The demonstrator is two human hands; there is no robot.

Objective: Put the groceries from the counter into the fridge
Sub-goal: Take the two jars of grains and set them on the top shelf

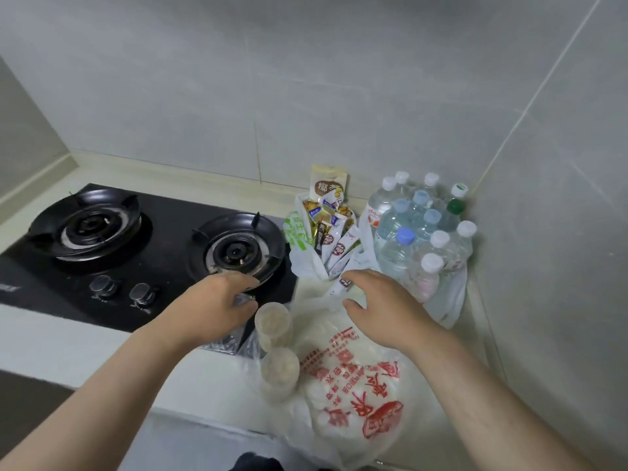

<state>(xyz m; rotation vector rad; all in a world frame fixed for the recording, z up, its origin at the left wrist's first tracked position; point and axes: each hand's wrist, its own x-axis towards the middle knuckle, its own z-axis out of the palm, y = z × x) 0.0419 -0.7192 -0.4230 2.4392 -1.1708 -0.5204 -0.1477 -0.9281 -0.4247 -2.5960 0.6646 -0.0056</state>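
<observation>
Groceries crowd the counter's right corner. A white plastic bag with red print lies nearest me. Beside it lie two clear tubs of pale food in thin plastic. Behind stands an open white bag of snack packets and sachets. Several water bottles fill the corner. My left hand hovers over the stove's front right corner, fingers loosely curled, next to the upper tub. My right hand reaches over the red-print bag with fingers spread, holding nothing. No fridge is in view.
A black two-burner gas stove with two knobs fills the counter's left side. Grey tiled walls close in behind and on the right. The counter's front edge runs below my arms.
</observation>
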